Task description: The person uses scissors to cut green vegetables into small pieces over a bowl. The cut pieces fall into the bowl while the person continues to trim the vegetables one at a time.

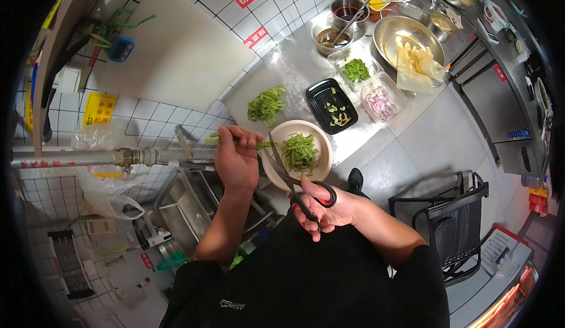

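Note:
My left hand (238, 158) grips a few green vegetable stalks (265, 144), whose ends reach over the rim of a pale round bowl (327, 151). My right hand (324, 208) has its thumb and fingers in the black-and-red handles of kitchen scissors (288, 180); the blades are parted around or beside the stalk ends, which I cannot tell. Cut green pieces (300, 152) lie in the bowl. A pile of green stalks (266, 105) rests on the steel table just beyond it. Beside the bowl is a black plastic tray (310, 102) with small scraps in it.
Clear tubs of chopped greens (355, 70) and sliced onion (382, 103) stand on the steel table (291, 69). Farther back are sauce pots (332, 36) and a steel basin (384, 27) with gloves (417, 63) over its rim. A pipe (167, 156) runs at left; a black chair (454, 226) stands right.

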`<state>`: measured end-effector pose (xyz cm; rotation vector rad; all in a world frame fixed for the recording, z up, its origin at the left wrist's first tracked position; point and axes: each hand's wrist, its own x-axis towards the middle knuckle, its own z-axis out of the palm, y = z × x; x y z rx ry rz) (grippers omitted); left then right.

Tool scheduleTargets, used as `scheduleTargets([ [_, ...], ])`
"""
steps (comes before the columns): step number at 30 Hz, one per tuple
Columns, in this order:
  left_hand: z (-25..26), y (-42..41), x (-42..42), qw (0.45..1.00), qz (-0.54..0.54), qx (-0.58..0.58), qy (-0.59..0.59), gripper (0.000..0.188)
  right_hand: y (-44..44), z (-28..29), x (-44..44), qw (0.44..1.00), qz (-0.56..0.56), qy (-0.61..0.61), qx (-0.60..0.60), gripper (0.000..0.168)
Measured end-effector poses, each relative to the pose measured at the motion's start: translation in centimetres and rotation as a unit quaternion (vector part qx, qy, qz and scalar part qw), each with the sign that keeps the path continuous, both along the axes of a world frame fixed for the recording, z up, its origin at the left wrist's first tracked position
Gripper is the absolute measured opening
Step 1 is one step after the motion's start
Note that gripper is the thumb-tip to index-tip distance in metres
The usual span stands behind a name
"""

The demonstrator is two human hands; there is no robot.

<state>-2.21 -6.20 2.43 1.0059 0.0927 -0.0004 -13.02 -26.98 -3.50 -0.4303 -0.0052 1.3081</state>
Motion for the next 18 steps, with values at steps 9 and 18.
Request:
scheduleTargets([
  [9, -1.3, -0.1, 0.1, 0.998, -0.028, -0.013, 0.050, 0.039, -1.2, 0.0, 0.0, 0.996, -0.009, -0.005, -0.089, 0.080],
  [18, -2.5, 0.2, 0.7, 0.999, -0.005, 0.015, 0.028, 0.041, -3.0, -0.6, -1.2, 0.994, 0.011, 0.040, -0.096, 0.078],
])
